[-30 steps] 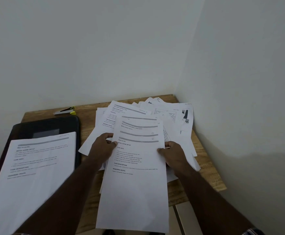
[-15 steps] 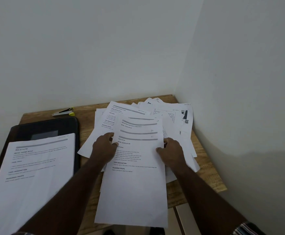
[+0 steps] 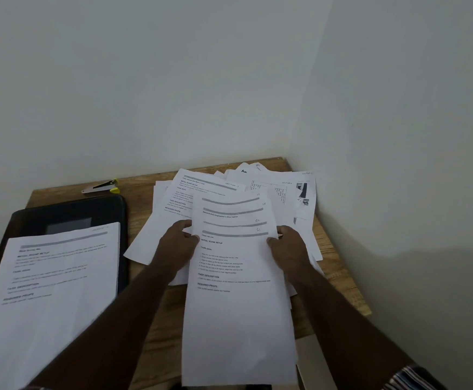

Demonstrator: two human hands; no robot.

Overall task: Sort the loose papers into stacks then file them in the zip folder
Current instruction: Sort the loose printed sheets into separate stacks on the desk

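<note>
Both hands, sheaf slightly higher

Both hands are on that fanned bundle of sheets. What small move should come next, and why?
Probably square the bundle up: left hand and right hand grip its sides, but several header lines stagger at its top.

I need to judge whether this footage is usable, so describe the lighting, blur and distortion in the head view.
Head view: dim, flat light, no glare; a soft shadow falls on the right wall. Wide-angle bend shows at the table edges. Small print on the held papers is too soft to read; the sheet on the black folder is blurrier. Both the left hand and right hand look sharp.
</note>
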